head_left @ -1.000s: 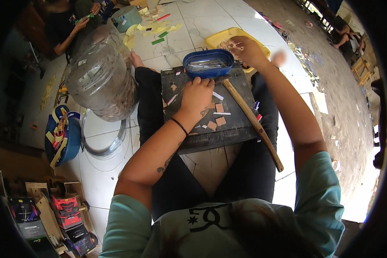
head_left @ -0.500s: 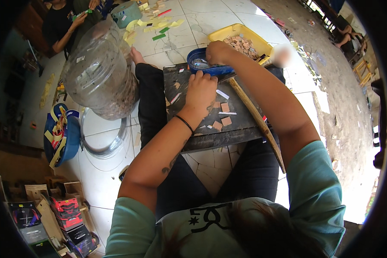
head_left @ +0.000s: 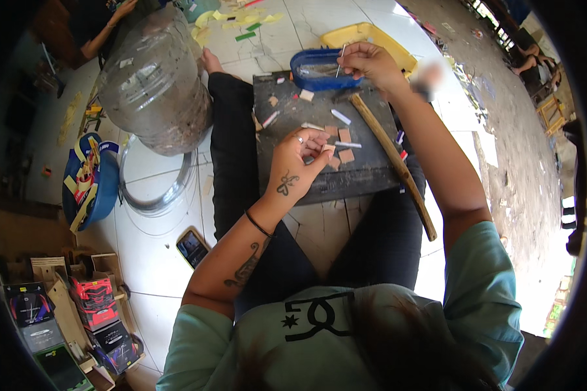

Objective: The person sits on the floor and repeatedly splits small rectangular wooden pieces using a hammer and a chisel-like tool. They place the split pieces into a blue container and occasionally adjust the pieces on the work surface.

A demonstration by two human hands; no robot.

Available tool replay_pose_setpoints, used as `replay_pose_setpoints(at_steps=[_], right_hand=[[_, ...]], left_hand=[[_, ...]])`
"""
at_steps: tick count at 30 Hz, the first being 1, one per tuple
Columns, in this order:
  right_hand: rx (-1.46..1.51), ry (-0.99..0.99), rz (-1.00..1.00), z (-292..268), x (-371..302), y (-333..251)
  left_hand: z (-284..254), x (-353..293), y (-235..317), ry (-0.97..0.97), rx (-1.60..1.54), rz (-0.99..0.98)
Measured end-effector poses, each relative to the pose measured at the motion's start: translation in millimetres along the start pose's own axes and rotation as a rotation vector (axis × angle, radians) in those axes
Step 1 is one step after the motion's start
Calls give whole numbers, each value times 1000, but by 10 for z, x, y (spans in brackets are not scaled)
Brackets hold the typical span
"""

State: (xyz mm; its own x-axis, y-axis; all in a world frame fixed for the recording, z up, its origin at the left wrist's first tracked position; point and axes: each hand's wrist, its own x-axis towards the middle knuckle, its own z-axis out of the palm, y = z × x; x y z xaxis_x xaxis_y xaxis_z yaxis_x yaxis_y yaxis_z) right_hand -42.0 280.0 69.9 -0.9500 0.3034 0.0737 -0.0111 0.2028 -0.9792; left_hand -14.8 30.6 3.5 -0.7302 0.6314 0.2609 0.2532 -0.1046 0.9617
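My left hand is over the dark board on my lap, pinching a small pale wooden square between thumb and fingers. Above the blue oval tub, my right hand grips a thin metal nail held nearly upright. Thin metal pieces lie inside the tub. A hammer with a long wooden handle rests across the board's right side, its head near the tub. Several wooden squares and white strips are scattered on the board beside my left hand.
A yellow tray stands behind the tub. To the left are a large clear plastic container, a wire coil, a blue basin and a phone. Another person's hand shows at the far left.
My right hand has risen out of the blue tub with a nail. My left hand has drawn back toward me and turned, showing the wooden square. The view has shifted slightly.
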Motion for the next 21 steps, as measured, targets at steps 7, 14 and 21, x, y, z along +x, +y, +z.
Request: replay_pose_setpoints(at_steps=[7, 14, 21], right_hand=[[17, -186, 53, 254, -1297, -85], [-259, -5, -79, 600, -1834, 9], [-388, 46, -208, 723, -1857, 96]], left_hand=[[100, -415, 9, -3, 261, 153], [51, -478, -48, 83, 513, 335], [49, -471, -104, 84, 469, 304]])
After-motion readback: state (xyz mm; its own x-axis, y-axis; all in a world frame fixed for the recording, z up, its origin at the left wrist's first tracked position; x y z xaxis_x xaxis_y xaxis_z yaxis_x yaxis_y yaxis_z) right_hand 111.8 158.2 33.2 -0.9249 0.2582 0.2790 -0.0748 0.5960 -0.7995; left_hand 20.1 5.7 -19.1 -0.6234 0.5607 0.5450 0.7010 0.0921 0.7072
